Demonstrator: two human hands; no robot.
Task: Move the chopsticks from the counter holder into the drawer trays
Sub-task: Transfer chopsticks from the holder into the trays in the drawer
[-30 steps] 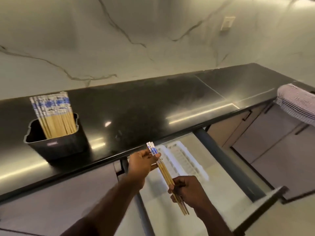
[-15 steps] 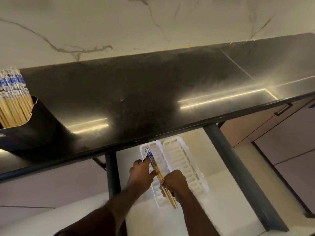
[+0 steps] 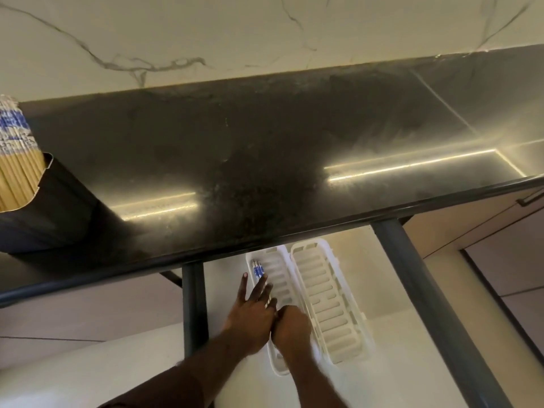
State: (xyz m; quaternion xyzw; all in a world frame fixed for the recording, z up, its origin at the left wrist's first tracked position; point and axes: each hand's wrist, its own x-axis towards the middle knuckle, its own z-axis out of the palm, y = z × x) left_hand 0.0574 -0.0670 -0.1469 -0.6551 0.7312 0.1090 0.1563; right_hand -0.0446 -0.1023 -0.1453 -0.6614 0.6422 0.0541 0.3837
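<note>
A few bamboo chopsticks (image 3: 258, 268) with blue-patterned tops lie lengthwise in the left white slotted tray (image 3: 279, 256) inside the open drawer (image 3: 391, 343). My left hand (image 3: 253, 310) rests flat on them with its fingers spread. Touching it on the right, my right hand (image 3: 291, 326) is curled over the chopsticks' lower ends, which it hides. The right white tray (image 3: 326, 293) holds nothing. On the counter at far left, the black holder (image 3: 59, 213) is packed with several more chopsticks (image 3: 14, 166).
The black counter (image 3: 265, 148) overhangs the far ends of both trays. Dark drawer rails run at the left (image 3: 192, 304) and the right (image 3: 426, 295). Beige cabinet fronts (image 3: 471, 228) stand at the right, a marble wall behind.
Both hands have lowered the bundle of chopsticks down into the left tray. My left hand has let go and spread flat. The view has tilted down towards the drawer.
</note>
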